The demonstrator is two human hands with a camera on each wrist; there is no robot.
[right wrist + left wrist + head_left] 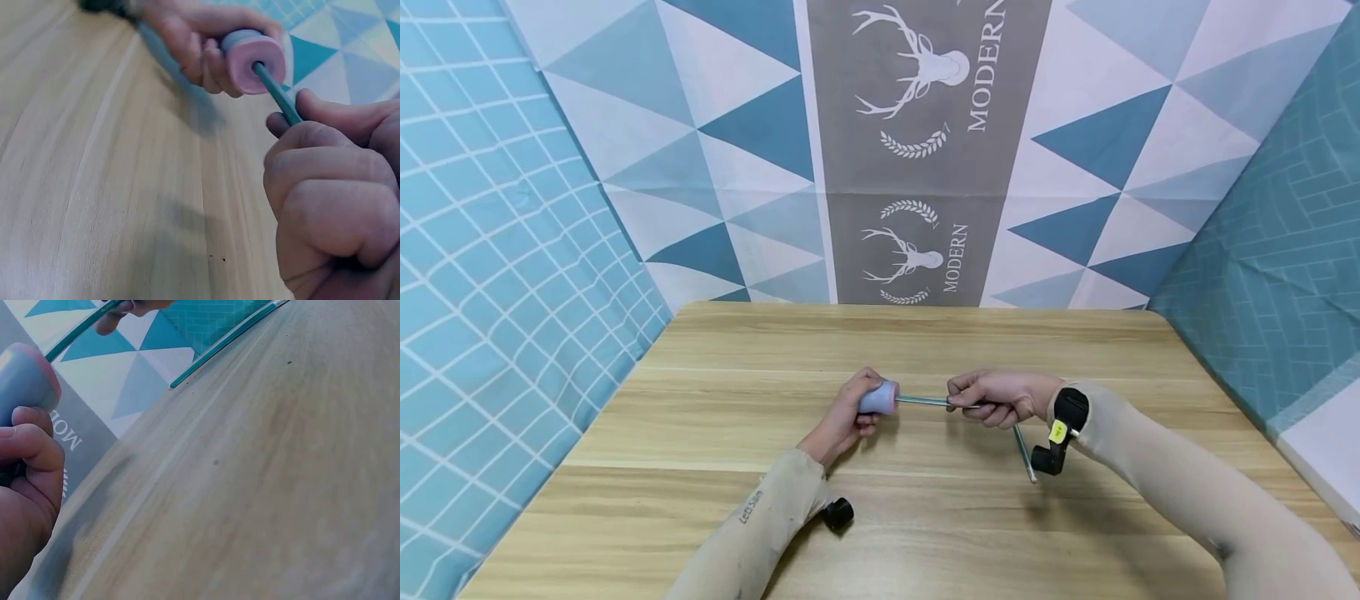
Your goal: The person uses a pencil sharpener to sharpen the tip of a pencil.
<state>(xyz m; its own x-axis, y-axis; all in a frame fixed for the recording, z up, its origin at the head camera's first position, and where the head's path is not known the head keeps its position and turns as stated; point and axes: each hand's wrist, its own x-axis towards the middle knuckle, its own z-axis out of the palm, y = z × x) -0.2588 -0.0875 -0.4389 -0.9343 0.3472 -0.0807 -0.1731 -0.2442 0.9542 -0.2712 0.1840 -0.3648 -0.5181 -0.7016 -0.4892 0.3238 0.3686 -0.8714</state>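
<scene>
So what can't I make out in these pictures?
Head: whether the rod joins the lower rod, hidden by the right hand.
Right wrist: the rod's end, hidden inside the cylinder.
Left wrist: the cylinder's far end, cut off by the left edge.
Right wrist: dark specks, too small.

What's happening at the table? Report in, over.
Left grip holding pale blue cylinder. Right grip holding green rod, which enters cylinder's pink end. Nothing visibly in the way.
</scene>
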